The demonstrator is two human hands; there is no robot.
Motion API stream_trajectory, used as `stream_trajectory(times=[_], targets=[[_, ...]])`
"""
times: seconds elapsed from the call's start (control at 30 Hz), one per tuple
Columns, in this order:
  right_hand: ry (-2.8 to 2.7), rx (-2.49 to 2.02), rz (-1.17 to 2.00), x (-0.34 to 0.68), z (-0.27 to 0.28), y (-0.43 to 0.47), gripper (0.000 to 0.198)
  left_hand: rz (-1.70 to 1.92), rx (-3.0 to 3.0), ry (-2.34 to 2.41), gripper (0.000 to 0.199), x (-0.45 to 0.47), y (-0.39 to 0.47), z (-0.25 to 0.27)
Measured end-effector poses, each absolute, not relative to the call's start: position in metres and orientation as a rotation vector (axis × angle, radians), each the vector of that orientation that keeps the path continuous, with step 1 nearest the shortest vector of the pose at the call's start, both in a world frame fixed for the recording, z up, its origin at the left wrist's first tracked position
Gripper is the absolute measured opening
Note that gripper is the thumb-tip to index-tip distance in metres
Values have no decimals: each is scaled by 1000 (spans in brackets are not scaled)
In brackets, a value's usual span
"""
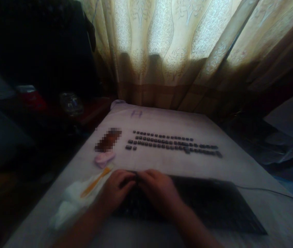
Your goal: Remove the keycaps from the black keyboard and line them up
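Note:
A black keyboard (213, 199) lies on the pale cloth-covered table, some of its keys taken off. My left hand (119, 187) is at its far left corner, fingers curled and pinched together. Right beside it, my right hand (159, 187) reaches over the keyboard with fingers bent toward the same corner. Both sets of fingertips meet there; whatever is between them is too small and dark to make out. Beyond the keyboard, loose black keycaps (159, 140) lie in several rows. Left of my left hand, an orange-handled brush (94, 182) rests on a crumpled white cloth (70, 196).
A pink cloth (105, 159) lies at the left, below a pixelated brown item (108, 139). The keyboard's cable (267, 189) runs off to the right. A clear jar (71, 103) and a red container (34, 98) stand left of the table. Patterned curtains (167, 44) hang behind.

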State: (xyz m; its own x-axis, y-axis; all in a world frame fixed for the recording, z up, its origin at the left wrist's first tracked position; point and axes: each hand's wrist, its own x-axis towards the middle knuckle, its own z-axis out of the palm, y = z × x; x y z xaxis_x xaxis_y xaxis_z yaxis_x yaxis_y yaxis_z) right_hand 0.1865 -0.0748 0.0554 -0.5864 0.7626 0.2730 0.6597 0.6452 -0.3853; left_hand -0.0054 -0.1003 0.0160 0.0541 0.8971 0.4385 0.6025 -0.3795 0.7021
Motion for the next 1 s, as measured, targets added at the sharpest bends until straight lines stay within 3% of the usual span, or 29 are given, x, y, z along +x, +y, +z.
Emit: stream_trajectory(times=[0.5,0.73,1.0], targets=[[-2344,-1011,324,182,47,-73,20,1220,1924,1469,19,-6,-101,19],[-2305,-1449,461,187,52,4,24,1342,1839,1676,20,-15,-92,18],[-2437,-1548,459,168,38,60,22,1290,1747,1702,23,-14,-89,13]])
